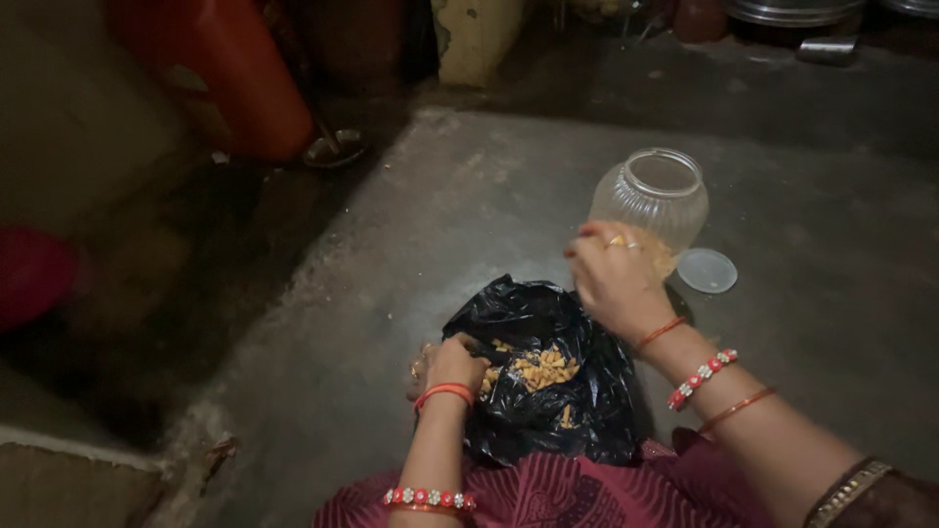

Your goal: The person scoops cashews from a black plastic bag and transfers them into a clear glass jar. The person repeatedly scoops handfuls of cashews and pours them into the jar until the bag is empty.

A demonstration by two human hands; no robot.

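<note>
A black plastic bag (548,391) lies open on the concrete floor with yellow snack pieces (538,370) inside. My left hand (452,364) grips the bag's left edge. My right hand (611,279) is raised above the bag's right side, fingers closed, right beside a clear ribbed glass jar (653,196). The jar stands tilted with its mouth open, and some yellow pieces show at its base. Whether my right hand holds any pieces I cannot tell. Its clear round lid (706,271) lies flat on the floor to the jar's right.
An orange plastic container (230,78) stands at the back left beside a small metal lid (333,149). Steel vessels (792,12) sit at the far back right. A pink object (34,274) shows at the left edge. My maroon patterned garment (567,494) covers the near floor.
</note>
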